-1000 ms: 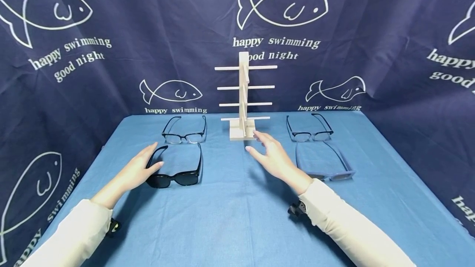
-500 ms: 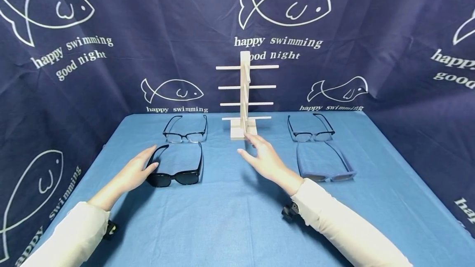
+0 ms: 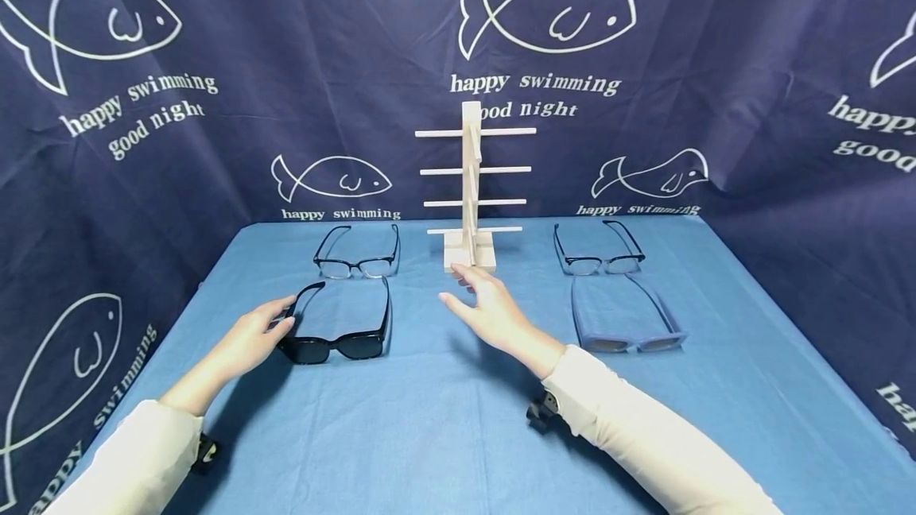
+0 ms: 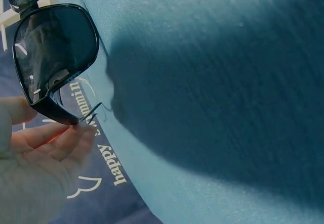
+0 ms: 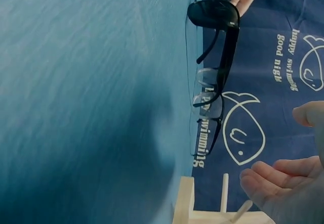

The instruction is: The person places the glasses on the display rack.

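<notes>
Black sunglasses [image 3: 336, 348] lie with arms unfolded on the blue cloth, lenses toward me. At their left hinge my left hand [image 3: 250, 340] pinches the side arm between thumb and fingers; the left wrist view shows the dark lens [image 4: 58, 47] just above the thumb. My right hand [image 3: 494, 312] hovers over the cloth in front of the wooden rack [image 3: 470, 181], thumb and fingers apart, holding nothing. Between the right hand and the sunglasses there is a gap, seen in the right wrist view, where the sunglasses [image 5: 215, 14] appear beyond the hand [image 5: 288, 183].
Black-rimmed clear glasses [image 3: 354, 265] lie behind the sunglasses. Another clear pair [image 3: 603, 262] sits at the back right, with blue-framed sunglasses [image 3: 630, 340] before it. The rack has several crossbars on a square base. A navy fish-print curtain [image 3: 401, 62] encloses the table.
My left thumb and fingers have drawn together at the black sunglasses' left arm, and that corner has shifted slightly left. My right hand has moved left across the front of the rack.
</notes>
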{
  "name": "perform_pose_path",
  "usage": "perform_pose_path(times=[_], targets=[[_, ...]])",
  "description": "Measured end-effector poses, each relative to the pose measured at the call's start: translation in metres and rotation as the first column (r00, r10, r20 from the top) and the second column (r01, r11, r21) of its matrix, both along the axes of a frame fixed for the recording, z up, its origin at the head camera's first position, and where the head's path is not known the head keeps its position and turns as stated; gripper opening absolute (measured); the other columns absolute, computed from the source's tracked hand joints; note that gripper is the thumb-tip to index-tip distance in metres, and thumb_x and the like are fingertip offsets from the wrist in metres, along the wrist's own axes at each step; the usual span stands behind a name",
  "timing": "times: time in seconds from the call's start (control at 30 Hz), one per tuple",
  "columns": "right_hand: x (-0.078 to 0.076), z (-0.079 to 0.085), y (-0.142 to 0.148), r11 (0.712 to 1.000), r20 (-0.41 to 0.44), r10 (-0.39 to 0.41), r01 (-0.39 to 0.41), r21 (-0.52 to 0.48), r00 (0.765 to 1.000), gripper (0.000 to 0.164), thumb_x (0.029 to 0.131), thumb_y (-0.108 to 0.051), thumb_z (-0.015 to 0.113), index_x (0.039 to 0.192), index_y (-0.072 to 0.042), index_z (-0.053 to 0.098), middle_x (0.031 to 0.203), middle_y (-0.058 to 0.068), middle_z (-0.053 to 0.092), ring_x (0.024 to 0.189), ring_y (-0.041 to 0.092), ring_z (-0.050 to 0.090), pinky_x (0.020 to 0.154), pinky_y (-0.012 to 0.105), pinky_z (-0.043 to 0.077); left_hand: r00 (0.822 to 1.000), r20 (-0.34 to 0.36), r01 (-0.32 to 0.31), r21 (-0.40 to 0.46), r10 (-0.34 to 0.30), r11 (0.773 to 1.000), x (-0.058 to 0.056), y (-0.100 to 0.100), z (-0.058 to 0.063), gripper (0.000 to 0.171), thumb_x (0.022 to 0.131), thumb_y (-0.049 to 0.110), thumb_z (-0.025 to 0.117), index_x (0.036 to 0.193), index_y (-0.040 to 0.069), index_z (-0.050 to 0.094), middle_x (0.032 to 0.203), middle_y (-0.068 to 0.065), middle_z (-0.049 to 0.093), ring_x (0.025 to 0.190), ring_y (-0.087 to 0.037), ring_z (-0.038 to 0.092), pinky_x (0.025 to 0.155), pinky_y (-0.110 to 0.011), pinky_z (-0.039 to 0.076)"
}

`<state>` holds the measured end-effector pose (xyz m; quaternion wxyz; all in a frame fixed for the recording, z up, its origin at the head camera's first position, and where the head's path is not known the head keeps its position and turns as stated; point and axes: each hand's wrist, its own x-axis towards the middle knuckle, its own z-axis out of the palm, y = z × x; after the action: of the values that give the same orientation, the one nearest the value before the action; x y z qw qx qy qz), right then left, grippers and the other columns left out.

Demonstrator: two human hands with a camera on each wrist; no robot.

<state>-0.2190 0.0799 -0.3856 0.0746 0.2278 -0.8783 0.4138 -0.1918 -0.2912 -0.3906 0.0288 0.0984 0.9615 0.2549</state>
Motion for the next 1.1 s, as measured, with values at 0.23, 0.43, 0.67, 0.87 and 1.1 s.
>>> perform_pose_path(times=[0.23, 0.43, 0.67, 0.87, 1.1], targets=[[0.001, -0.004, -0.007, 0.999, 0.001, 0.033, -0.033, -0.037, 0.999, 0.053, 0.093, -0.026, 0.065, 0.137, 0.0, 0.05, 0.123, 0.018, 0.061, 0.113, 0.034, 0.059, 0.098, 0.045, 0.052, 1.0, 0.001, -0.017, 0.024, 0.017, 1.0, 0.002, -0.002, -0.003, 0.047, 0.103, 0.015, 0.045, 0.144, -0.007, 0.037, 0.138, -0.036, 0.045, 0.12, -0.049, 0.051, 0.096, -0.061, 0.046], [0.0, -0.007, -0.011, 1.0, 0.059, 0.018, -0.017, -0.024, 0.998, 0.056, 0.094, -0.03, 0.063, 0.139, -0.001, 0.048, 0.126, 0.018, 0.061, 0.113, 0.033, 0.06, 0.1, 0.045, 0.051, 0.994, 0.093, -0.07, 0.111, 0.06, 0.991, 0.002, -0.002, -0.006, 0.05, 0.104, 0.016, 0.044, 0.147, -0.006, 0.032, 0.136, -0.033, 0.049, 0.118, -0.044, 0.055, 0.094, -0.055, 0.05], [0.002, -0.009, -0.021, 0.998, 0.114, 0.046, -0.041, -0.046, 0.992, 0.057, 0.095, -0.033, 0.062, 0.14, -0.001, 0.047, 0.128, 0.018, 0.059, 0.117, 0.033, 0.059, 0.103, 0.044, 0.049, 0.982, 0.18, -0.096, 0.171, 0.064, 0.981, 0.004, -0.002, -0.001, 0.051, 0.104, 0.016, 0.041, 0.148, -0.008, 0.028, 0.132, -0.03, 0.053, 0.116, -0.039, 0.057, 0.094, -0.053, 0.05], [0.003, -0.013, -0.03, 0.997, 0.138, 0.069, -0.065, -0.032, 0.988, 0.057, 0.095, -0.033, 0.061, 0.141, -0.003, 0.047, 0.13, 0.015, 0.059, 0.118, 0.032, 0.058, 0.103, 0.043, 0.049, 0.978, 0.201, -0.097, 0.216, 0.053, 0.972, 0.006, -0.004, -0.002, 0.049, 0.104, 0.011, 0.038, 0.147, -0.011, 0.026, 0.13, -0.032, 0.053, 0.114, -0.036, 0.059, 0.092, -0.049, 0.052], [0.004, -0.013, -0.04, 0.994, 0.117, 0.104, -0.099, -0.048, 0.988, 0.057, 0.095, -0.032, 0.061, 0.14, 0.0, 0.047, 0.127, 0.019, 0.06, 0.116, 0.034, 0.059, 0.102, 0.045, 0.05, 0.971, 0.229, -0.128, 0.263, 0.067, 0.956, 0.009, -0.005, -0.004, 0.049, 0.105, 0.012, 0.038, 0.146, -0.011, 0.027, 0.133, -0.032, 0.052, 0.113, -0.035, 0.06, 0.09, -0.041, 0.055]])
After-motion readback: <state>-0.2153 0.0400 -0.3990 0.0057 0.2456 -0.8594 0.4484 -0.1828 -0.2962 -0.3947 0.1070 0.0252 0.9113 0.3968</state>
